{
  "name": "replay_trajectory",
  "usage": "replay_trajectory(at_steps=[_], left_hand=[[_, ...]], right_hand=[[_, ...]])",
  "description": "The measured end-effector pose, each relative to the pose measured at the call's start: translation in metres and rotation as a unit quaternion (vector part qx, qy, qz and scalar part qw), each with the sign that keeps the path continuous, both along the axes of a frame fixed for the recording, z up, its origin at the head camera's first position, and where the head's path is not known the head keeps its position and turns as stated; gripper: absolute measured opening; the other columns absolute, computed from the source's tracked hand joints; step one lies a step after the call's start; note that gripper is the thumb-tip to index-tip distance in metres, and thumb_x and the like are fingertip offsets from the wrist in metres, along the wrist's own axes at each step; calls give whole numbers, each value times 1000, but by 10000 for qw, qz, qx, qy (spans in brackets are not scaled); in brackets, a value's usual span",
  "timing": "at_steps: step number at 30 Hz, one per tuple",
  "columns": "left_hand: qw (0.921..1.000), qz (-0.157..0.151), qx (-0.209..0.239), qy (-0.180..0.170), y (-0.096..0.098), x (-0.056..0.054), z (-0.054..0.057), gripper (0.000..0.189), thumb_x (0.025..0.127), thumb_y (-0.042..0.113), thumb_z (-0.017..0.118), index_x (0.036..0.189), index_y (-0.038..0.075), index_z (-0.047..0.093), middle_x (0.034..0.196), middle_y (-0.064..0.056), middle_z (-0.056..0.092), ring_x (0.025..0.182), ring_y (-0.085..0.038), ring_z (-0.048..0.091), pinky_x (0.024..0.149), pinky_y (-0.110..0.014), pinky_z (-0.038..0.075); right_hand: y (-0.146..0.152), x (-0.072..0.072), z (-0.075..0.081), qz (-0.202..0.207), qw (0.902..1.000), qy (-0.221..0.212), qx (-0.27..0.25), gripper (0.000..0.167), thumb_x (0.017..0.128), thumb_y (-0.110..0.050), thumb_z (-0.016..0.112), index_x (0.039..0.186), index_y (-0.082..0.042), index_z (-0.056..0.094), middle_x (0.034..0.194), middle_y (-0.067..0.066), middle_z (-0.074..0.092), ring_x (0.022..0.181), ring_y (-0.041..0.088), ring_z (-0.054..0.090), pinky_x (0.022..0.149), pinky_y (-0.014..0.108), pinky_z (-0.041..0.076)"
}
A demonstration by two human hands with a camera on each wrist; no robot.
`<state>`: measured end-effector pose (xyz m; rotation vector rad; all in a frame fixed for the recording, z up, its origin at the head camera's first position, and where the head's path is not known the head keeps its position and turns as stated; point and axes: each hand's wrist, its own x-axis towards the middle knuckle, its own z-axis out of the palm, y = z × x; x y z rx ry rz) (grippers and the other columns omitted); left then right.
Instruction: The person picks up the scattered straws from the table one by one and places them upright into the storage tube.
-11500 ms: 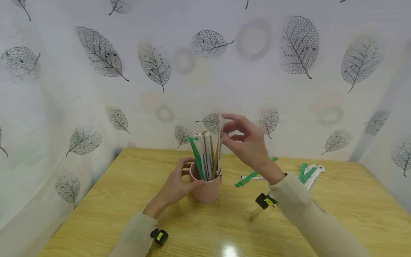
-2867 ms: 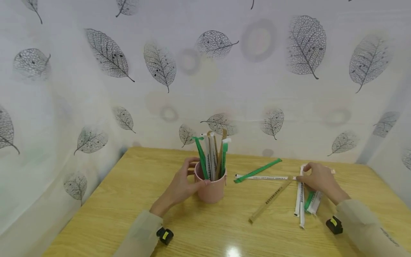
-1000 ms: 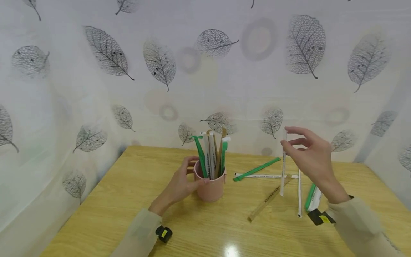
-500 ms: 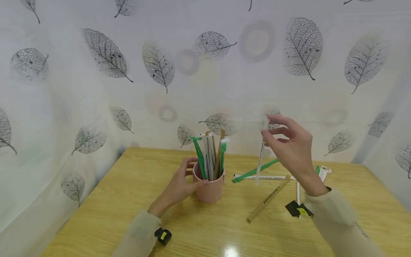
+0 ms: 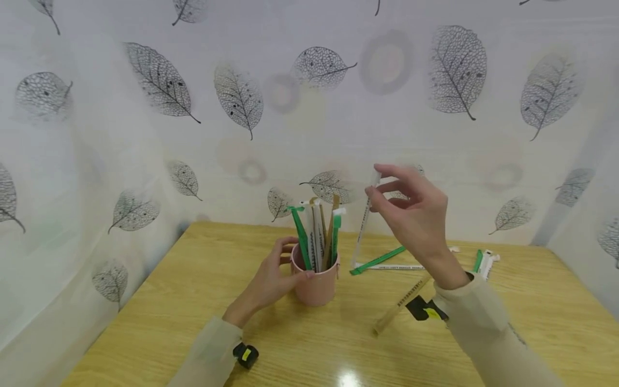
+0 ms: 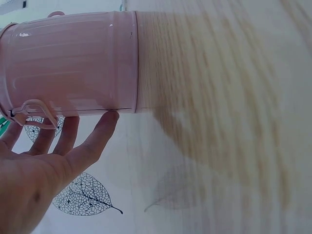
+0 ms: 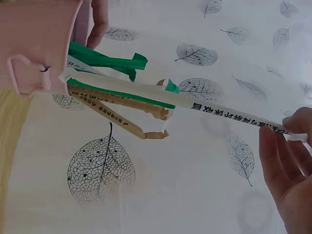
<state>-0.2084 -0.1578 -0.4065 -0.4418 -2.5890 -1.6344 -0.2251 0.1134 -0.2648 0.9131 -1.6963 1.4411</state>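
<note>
A small pink bucket (image 5: 314, 290) stands upright on the table, holding several paper-wrapped straws in green (image 5: 300, 236), white and brown (image 5: 333, 220). My left hand (image 5: 271, 282) grips the bucket from its left side, thumb at the front of the rim and fingers behind. Up and to the right of it, my right hand (image 5: 411, 209) pinches a white paper-wrapped straw (image 5: 364, 226) near its top end. That straw slants down toward the left, its lower end apart from the bucket in the head view. In the right wrist view, dark print runs along the held straw (image 7: 229, 113).
On the wooden table (image 5: 193, 312), a green straw (image 5: 377, 260) crosses a white straw (image 5: 396, 267) right of the bucket. A brown straw (image 5: 387, 320) lies nearer, partly behind my right wrist. Farther right are more straws (image 5: 489, 260). A leaf-patterned curtain (image 5: 329, 123) hangs behind.
My right hand has picked a white straw from the pile at the right, lifted it and carried it left toward the bucket. A green straw has joined those inside. My left hand stays on the bucket.
</note>
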Motion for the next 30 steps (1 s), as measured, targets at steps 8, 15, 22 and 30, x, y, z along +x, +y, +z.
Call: replay_trajectory(at_steps=[8, 15, 22, 30], left_hand=[[10000, 56, 6, -49, 0, 2, -1, 73, 87, 33, 80, 147, 23, 39, 145, -12, 53, 129, -37, 58, 105, -57, 52], [10000, 45, -37, -33, 1, 2, 1, 73, 88, 34, 79, 148, 25, 39, 146, -12, 53, 129, -36, 58, 105, -57, 51], [10000, 36, -33, -27, 0, 1, 2, 73, 88, 33, 79, 148, 25, 38, 147, -13, 52, 130, -38, 57, 106, -58, 51], [10000, -44, 11, -18, 0, 1, 1, 73, 89, 34, 78, 148, 26, 37, 148, -12, 51, 131, -38, 56, 105, -57, 52]], right_hand=[[-17, 1, 0, 392, 9983, 302, -318, 37, 80, 20, 72, 116, 14, 66, 103, -11, 69, 83, 8, 74, 65, 26, 63], [-25, -3, -8, 230, 9987, 461, -32, 38, 79, 19, 74, 116, 10, 69, 102, 6, 73, 86, 3, 73, 66, 25, 63], [-29, -9, -25, 31, 9977, 426, 528, 38, 80, 14, 77, 117, 3, 71, 106, 20, 73, 85, 15, 76, 66, 22, 62], [-31, -13, -51, -25, 9949, 263, 974, 37, 82, 11, 77, 117, 0, 71, 110, 16, 74, 80, 26, 77, 63, 20, 61]])
